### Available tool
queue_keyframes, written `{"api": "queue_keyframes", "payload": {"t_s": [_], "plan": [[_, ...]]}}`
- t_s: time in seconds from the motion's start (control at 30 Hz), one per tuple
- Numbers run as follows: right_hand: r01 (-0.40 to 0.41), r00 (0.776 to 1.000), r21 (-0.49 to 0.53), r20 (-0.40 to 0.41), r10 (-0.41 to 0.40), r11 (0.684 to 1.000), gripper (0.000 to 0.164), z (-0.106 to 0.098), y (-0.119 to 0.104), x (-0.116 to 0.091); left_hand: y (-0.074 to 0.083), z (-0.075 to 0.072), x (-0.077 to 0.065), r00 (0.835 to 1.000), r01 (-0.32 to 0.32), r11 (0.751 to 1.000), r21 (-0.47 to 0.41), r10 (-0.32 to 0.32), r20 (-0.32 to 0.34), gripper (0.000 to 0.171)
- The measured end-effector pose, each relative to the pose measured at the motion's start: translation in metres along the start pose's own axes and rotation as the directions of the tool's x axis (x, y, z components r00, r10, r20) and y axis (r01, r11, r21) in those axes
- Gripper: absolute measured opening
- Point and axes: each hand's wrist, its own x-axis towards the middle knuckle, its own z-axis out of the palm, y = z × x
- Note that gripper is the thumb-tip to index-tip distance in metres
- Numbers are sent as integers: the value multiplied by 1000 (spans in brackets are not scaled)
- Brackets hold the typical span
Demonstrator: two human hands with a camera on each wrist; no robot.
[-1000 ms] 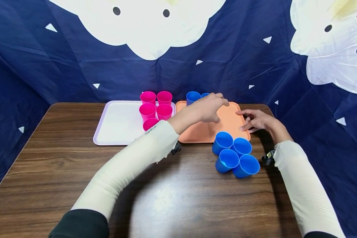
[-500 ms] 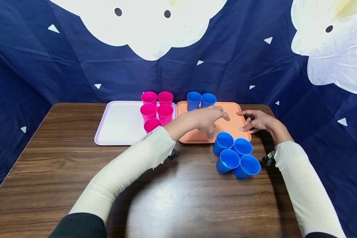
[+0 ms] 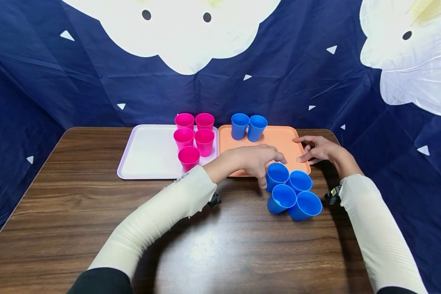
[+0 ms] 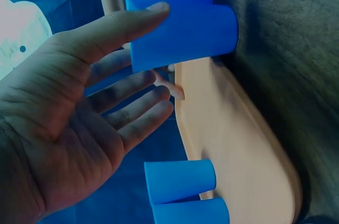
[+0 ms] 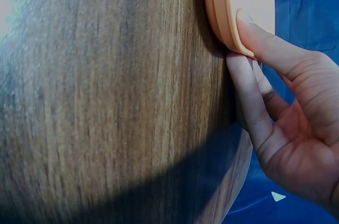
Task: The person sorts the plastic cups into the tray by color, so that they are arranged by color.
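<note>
My left hand (image 3: 259,161) is at the nearest left cup of a cluster of blue cups (image 3: 277,173) on the table. In the left wrist view its thumb lies across the side of a blue cup (image 4: 180,33), while the other fingers stretch out loosely, not curled round it. My right hand (image 3: 317,149) pinches the right rim of an orange tray (image 3: 239,159); in the right wrist view the thumb (image 5: 265,44) is on top and fingers are beneath the rim. Two blue cups (image 3: 256,128) stand upright at the back left of this tray.
Left of the orange tray lies a white tray (image 3: 147,151) with several pink cups (image 3: 189,157) along its right side. Both trays sit at the table's (image 3: 77,212) back edge, before a dark blue curtain (image 3: 150,94) with white cloud shapes.
My left hand has come from over the orange tray, near the two blue cups, down toward me to the front blue cups. My right hand stays on the tray rim.
</note>
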Motion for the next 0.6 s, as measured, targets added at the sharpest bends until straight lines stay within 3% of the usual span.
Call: {"api": "queue_keyframes", "payload": {"t_s": [0.27,0.6], "plan": [[7,1000,1,-4,-7,1000,91,0,-1,-2,-5,7,2,997,-61,997,-49,59,-40,85],[13,1000,8,8,-13,1000,92,0,-2,-3,-10,9,2,996,-72,992,-108,66,-58,74]]}}
